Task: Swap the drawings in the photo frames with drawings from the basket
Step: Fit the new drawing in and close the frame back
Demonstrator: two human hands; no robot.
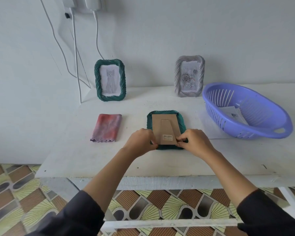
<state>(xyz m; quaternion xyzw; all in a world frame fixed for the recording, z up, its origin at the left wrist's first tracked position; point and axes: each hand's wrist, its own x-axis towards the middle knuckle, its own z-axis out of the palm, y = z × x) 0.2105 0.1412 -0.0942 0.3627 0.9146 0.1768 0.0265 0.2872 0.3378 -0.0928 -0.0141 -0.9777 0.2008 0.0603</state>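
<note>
On my left a folded pink cloth [106, 127] lies flat on the table [92, 159]. Behind it the cat frame [97, 79], green, stands at the wall. At centre a second green frame [181, 120] lies face down, its brown card back [165, 126] up. My left hand [140, 142] and right hand [196, 142] pinch the back's near corners. Further right stands a grey rose frame [177, 77], then a purple basket [262, 123] holding drawings [233, 113].

Green frame [182, 124] face-down, cat frame [98, 79] and rose frame [177, 77] upright

Left hand [140, 142], right hand [197, 144] pinching, arms extended.
</note>
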